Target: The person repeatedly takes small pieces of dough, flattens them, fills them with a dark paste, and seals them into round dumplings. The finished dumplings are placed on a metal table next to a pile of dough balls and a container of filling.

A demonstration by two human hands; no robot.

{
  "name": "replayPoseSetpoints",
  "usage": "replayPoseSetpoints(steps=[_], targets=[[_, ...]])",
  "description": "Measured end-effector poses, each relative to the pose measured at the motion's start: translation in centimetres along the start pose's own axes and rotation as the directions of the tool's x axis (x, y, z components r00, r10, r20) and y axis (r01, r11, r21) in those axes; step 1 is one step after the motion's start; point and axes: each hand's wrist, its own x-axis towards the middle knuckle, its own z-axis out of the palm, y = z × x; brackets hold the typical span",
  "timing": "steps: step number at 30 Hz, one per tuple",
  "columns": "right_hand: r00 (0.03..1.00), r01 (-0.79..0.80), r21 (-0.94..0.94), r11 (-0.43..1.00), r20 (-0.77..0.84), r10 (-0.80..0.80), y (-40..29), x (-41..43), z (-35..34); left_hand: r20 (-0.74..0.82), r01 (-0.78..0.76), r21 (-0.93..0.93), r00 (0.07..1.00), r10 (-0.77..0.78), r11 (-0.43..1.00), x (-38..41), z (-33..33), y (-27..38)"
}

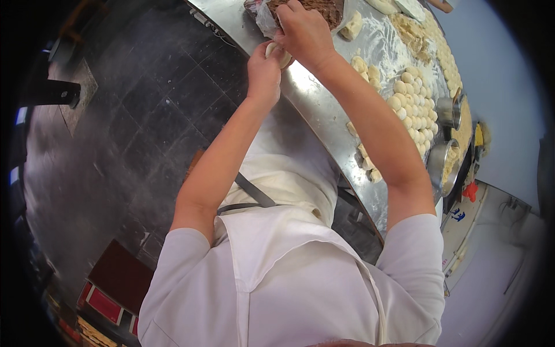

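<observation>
A flattened round of pale dough point(284, 57) rests in my left hand point(265, 67), whose fingers curl around it beyond the table's edge. My right hand point(305, 32) is just above and to the right, its fingers bent down at the near side of a plastic-lined container of brown filling point(331, 9). Whether the right fingers pinch some filling or the dough's rim is hidden by the hand itself. A larger lump of dough point(351, 27) lies on the steel table right of the filling.
Rows of dough balls point(412, 99) cover part of the floured steel table point(323, 110), with smaller dough pieces point(366, 71) nearer. Metal bowls point(443, 167) stand at the right. Crumbly dough point(412, 37) lies farther back. Part of another person's arm point(441, 5) shows at the top right.
</observation>
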Motion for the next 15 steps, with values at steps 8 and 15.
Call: replayPoseSetpoints(steps=[8, 15], targets=[[0.993, -0.078, -0.011, 0.997, -0.089, 0.077, -1.6, -0.9, 0.0, -0.022, -0.008, 0.021, 1.000, 0.009, 1.000, 0.5, -0.2, -0.2], [0.977, -0.149, -0.007, 0.989, -0.157, 0.146, -1.2, -2.8, 1.4, 0.008, -0.018, 0.030, 1.000, 0.017, 0.999, 0.2, -0.3, -0.3]])
